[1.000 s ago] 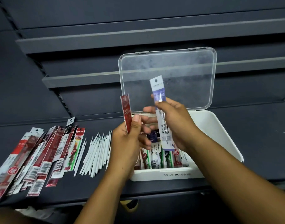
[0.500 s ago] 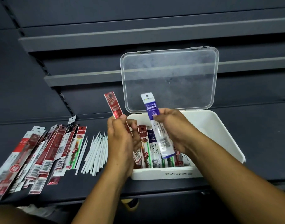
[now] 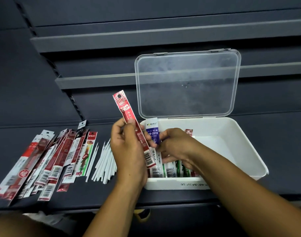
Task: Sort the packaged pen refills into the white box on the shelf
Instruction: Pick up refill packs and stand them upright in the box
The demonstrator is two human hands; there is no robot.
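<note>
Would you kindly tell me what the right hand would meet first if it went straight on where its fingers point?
The right hand, holding the purple packet, points left; it would likely meet the red packet in the left hand first, though depth is unclear.

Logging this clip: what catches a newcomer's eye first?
The left hand holds a red refill packet up beside the white box, its clear lid open. The right hand grips a blue packet at the box's left end. Further left, red packets and loose white refills lie on the shelf.
</note>
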